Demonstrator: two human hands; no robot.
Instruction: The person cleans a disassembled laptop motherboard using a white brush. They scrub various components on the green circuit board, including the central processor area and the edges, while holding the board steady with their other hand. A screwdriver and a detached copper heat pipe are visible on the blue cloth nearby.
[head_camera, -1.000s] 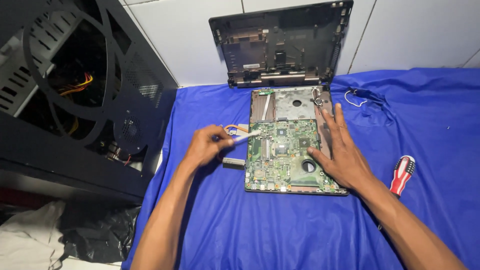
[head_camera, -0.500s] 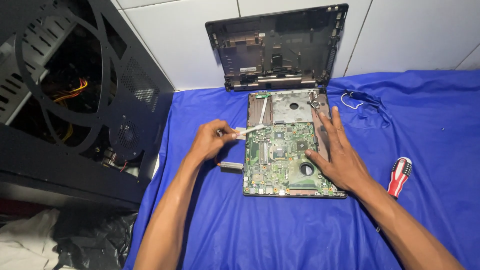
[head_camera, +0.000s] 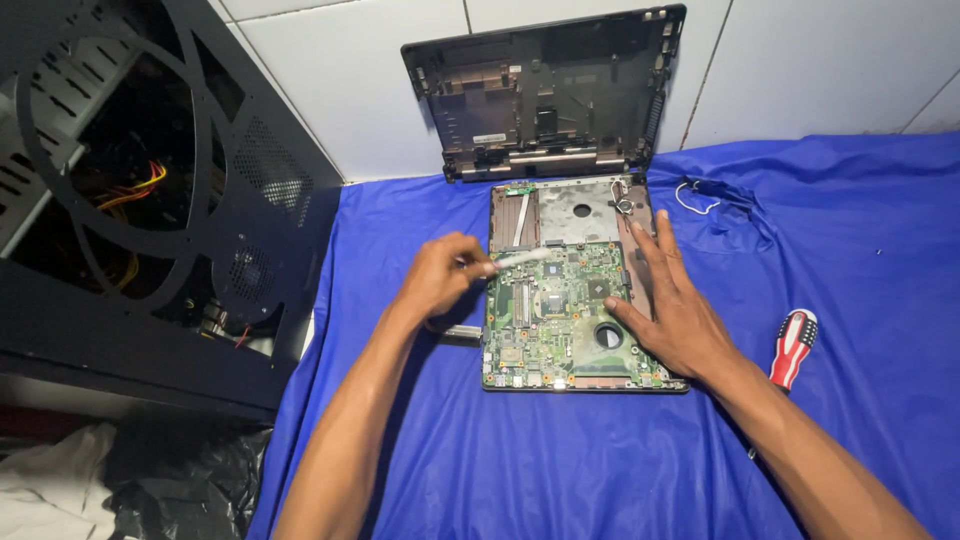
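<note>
- At the far left stood a black computer case (head_camera: 150, 200), and the picture's edge cut off its left side. Inside it only some yellow and red wires (head_camera: 135, 185) showed; the rest was too dark to make out.
- Below the case lay a black bag (head_camera: 170, 480) and a bit of white cloth (head_camera: 50, 480), both partly cut off.
- A small metal part (head_camera: 462, 331) peeked out from under the left hand (head_camera: 440, 280); most of it was hidden.
- The left hand was curled tight around a thin white tool (head_camera: 520, 257). Its grip end was hidden in the fist, and its tip lay over the top left of the green board. I could not tell what kind of tool it was.
- The green motherboard (head_camera: 555, 315) sat in the open laptop base (head_camera: 575, 205) on the blue cloth (head_camera: 600, 460), in the middle. It was covered in tiny parts, with dark chips and a round hole.
- The right hand (head_camera: 675, 310) lay flat with fingers spread, gripping nothing, pressing on the board's right edge and hiding it.
- A dark laptop cover (head_camera: 550, 95) leaned on the white tile wall (head_camera: 350, 80) behind.
- A red and white screwdriver (head_camera: 793, 350) lay to the right, its shaft hidden behind the right arm.
</note>
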